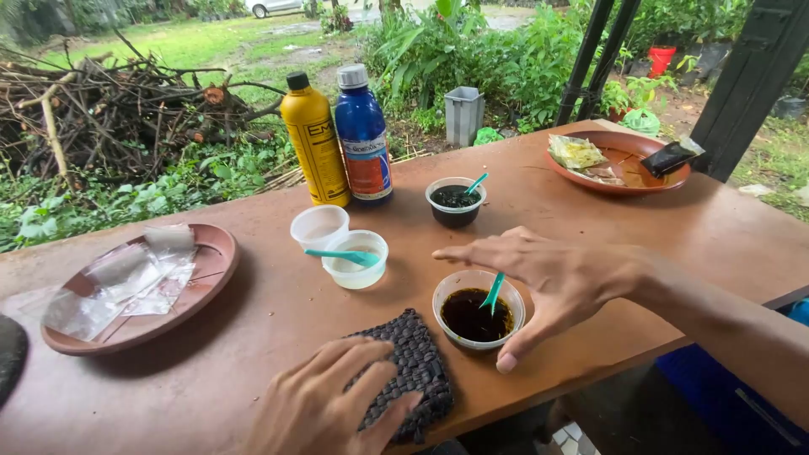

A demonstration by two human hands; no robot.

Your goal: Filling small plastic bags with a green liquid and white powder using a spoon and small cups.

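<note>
— So, where is the cup of dark liquid [477, 313]?
— Near the table's [716, 236] near edge, with a teal spoon [493, 291] standing in it. The right hand [556, 282] arches over it, fingers spread apart, thumb by the cup's near right rim, clamped on nothing.
— And the left hand [324, 404]?
— It lies flat on a dark woven mat [417, 362] just left of the cup, fingers loosely apart.
— What sits farther off?
— Two pale cups [341, 244], one with a teal spoon, then a small dark cup [455, 202]. Behind them stand a yellow bottle [316, 143] and a blue bottle [364, 139]. A brown plate with clear bags [135, 291] lies far left; another plate with packets [619, 160] sits far right.
</note>
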